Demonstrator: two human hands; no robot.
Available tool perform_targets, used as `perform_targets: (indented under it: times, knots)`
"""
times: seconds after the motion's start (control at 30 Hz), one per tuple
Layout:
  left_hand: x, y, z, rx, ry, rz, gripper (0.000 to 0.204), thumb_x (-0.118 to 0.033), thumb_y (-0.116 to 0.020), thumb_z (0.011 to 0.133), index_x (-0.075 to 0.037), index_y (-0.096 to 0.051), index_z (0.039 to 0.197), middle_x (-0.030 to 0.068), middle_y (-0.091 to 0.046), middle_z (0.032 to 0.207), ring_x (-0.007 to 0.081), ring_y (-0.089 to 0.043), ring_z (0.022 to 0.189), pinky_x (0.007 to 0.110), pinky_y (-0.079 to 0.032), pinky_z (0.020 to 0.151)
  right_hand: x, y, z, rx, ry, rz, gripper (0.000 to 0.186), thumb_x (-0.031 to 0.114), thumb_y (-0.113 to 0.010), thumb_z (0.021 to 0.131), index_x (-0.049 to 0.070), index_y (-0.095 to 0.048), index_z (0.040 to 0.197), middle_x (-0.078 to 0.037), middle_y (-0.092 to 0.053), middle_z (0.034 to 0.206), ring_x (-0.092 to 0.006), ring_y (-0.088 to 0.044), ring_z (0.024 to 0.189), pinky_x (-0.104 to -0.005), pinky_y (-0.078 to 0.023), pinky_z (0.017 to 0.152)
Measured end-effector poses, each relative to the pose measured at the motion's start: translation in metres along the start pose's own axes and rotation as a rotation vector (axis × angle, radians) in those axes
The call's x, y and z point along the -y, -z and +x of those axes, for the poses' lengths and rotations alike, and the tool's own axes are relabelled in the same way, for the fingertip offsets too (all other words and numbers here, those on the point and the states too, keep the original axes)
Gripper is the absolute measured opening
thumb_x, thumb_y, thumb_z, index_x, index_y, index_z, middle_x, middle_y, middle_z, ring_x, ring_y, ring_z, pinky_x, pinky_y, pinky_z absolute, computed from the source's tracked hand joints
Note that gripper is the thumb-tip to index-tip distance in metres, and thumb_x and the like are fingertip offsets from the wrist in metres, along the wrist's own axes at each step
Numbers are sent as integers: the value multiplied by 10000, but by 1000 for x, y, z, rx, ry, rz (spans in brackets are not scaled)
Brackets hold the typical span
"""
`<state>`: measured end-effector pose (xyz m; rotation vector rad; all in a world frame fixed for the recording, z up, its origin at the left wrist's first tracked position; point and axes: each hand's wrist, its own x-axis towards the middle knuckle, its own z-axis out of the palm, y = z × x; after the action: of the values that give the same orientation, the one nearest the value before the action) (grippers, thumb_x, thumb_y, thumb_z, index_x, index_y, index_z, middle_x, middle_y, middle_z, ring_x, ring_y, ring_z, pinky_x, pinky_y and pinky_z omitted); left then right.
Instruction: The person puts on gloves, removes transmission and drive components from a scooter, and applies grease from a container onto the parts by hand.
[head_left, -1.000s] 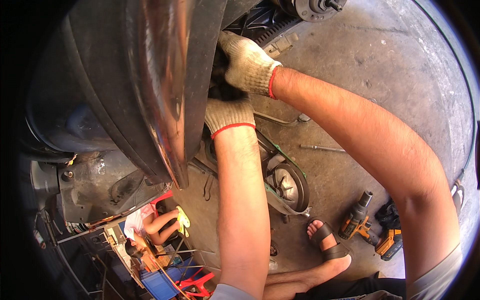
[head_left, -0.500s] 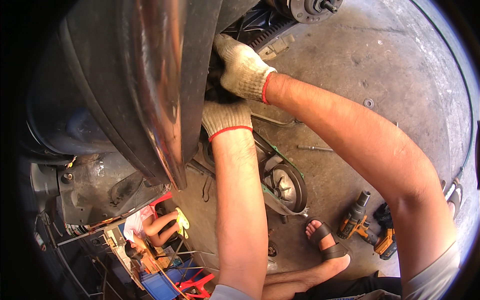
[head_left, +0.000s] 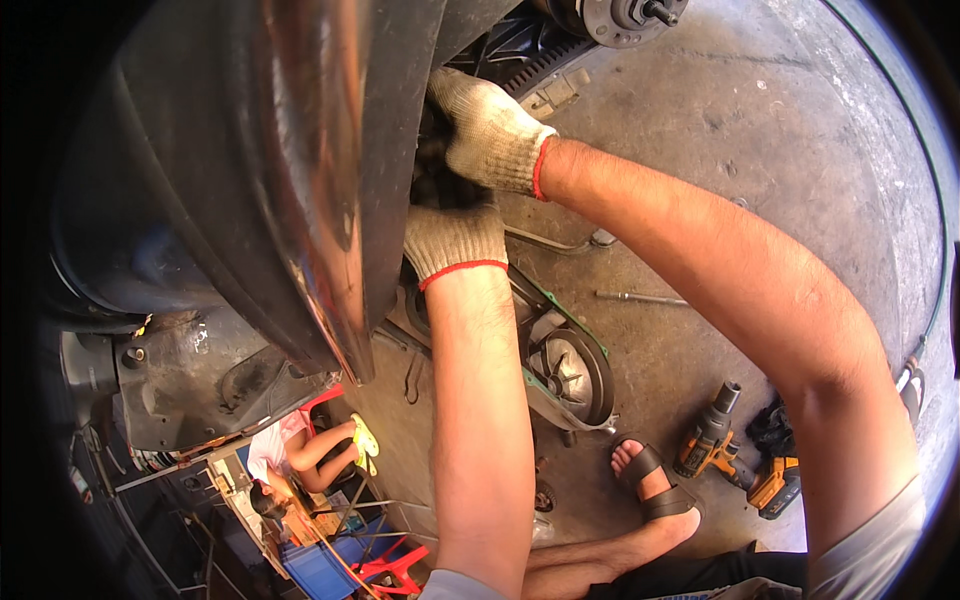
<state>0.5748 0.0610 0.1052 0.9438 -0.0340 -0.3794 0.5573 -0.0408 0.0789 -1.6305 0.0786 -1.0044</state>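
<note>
Beside a large black body panel (head_left: 250, 180) with a worn glossy edge, both hands reach into a dark recess in knitted gloves with red cuffs. My right hand (head_left: 490, 135) is higher, its fingertips out of sight behind the panel's edge. Just below it, my left hand (head_left: 455, 240) has its fingers hidden in shadow, so what either holds cannot be made out. A metal hub (head_left: 625, 18) with a threaded spindle is above them. Underneath my arms, a metal casing (head_left: 565, 375) with a green-edged rim lies on the concrete floor, near a long metal bar (head_left: 630, 297).
A cordless power tool (head_left: 715, 435) lies at lower right near my sandalled foot (head_left: 650, 480). At lower left a person (head_left: 305, 450) in yellow footwear sits among a red chair, a metal-framed stand and a blue bin (head_left: 310, 560). A hose (head_left: 940, 220) runs along the right.
My right hand has shifted slightly left from a second ago and moved a little up since the middle frame. My left hand is almost in place, still reaching into the recess.
</note>
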Motion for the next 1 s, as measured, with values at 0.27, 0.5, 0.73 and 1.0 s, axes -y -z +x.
perform_targets:
  times: [0.27,0.5,0.73,1.0]
  knots:
    - [-3,-4,7,-150,34,-38,465,-377,-346,1006,-52,-592,1229,117,-625,1261,255,-582,1189,455,-445,1028,-7,7,5,79,72,28,434,6,-596,774,-39,-577,1205,-247,-631,1129,-413,-604,1109,-415,-506,929]
    - [1,-6,3,-213,7,-47,460,-383,-347,1012,-42,-601,1188,91,-664,1197,234,-612,1145,417,-476,990,-8,7,6,142,2,-4,438,-9,-576,778,-44,-574,1214,-238,-615,1183,-403,-591,1133,-409,-496,953]
    - [-5,-5,3,-148,1,-22,444,-370,-375,1007,-51,-610,1209,93,-661,1228,233,-587,1195,426,-442,1040,-1,-5,5,-14,35,-16,448,-15,-554,781,-44,-573,1228,-245,-612,1168,-407,-586,1140,-411,-499,948]
    - [-7,-5,-2,-159,3,4,452,-348,-379,1001,-64,-597,1277,101,-609,1339,257,-528,1283,452,-362,1118,4,1,6,132,-39,-14,411,-1,-574,783,-27,-586,1194,-245,-613,1163,-416,-591,1111,-429,-502,928]
